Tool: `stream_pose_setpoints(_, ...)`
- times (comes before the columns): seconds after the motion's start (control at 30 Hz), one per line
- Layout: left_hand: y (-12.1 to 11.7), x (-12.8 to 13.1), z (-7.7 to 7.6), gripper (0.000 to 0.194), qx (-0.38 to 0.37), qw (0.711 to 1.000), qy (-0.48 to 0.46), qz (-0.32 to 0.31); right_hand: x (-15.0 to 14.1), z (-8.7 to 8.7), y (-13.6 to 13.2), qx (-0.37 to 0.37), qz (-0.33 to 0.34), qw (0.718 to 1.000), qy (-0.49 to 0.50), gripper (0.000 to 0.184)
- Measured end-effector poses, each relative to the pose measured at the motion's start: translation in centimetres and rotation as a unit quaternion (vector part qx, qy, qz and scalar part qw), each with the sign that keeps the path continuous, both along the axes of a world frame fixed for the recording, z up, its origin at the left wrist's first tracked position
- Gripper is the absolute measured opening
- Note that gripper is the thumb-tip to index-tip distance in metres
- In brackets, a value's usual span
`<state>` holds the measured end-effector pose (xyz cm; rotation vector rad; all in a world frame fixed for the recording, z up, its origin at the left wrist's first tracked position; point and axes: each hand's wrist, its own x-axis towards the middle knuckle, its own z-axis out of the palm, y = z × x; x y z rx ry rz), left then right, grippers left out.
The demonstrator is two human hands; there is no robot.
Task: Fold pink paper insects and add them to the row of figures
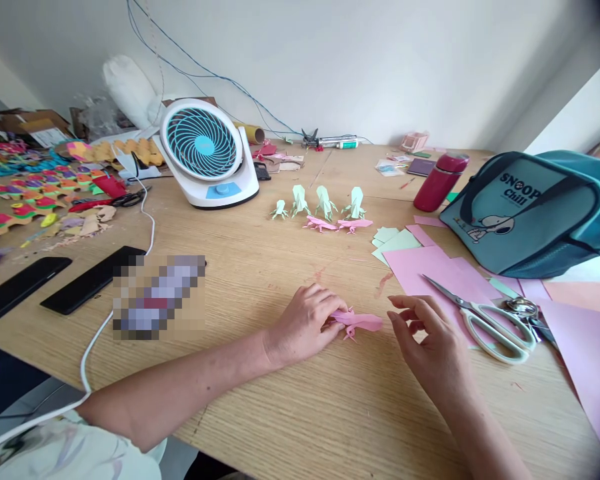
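Observation:
My left hand rests low over the table, thumb and fingers closed on one end of a pink origami figure. The figure's folded legs and pointed body stick out to the right of my fingers. Just beyond its free tip, my right hand hovers with thumb and index finger apart and nothing between them. Behind them stand several pale green origami figures, with two pink origami figures lying in front of those.
Scissors lie on pink paper sheets at right, near green paper pieces. Behind are a red flask and a teal bag. A fan, a white cable and black phones occupy the left.

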<state>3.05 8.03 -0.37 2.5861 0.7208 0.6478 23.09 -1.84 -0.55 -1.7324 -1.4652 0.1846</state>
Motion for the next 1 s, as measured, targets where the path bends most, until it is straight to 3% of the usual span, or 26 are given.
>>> stream_pose_setpoints(0.3,0.4,0.4,-0.3,0.007,0.01,0.999,-0.027,0.02,-0.1,0.4,-0.1,0.008,0.004,1.0,-0.004,0.016)
stream_pose_setpoints(0.6,2.3,0.1,-0.2,0.01,0.016,0.992,-0.063,0.11,-0.2,0.1,-0.2,0.014,0.023,1.0,-0.004,0.014)
stream_pose_setpoints(0.8,2.9,-0.2,-0.9,0.012,-0.02,0.988,-0.084,0.126,-0.2,-0.1,-0.1,0.023,0.022,0.999,-0.009,0.014)
stream_pose_setpoints(1.0,3.8,-1.2,-0.5,0.004,-0.023,0.98,-0.113,0.16,-0.1,-0.1,-0.2,0.032,0.012,0.999,-0.016,0.014)
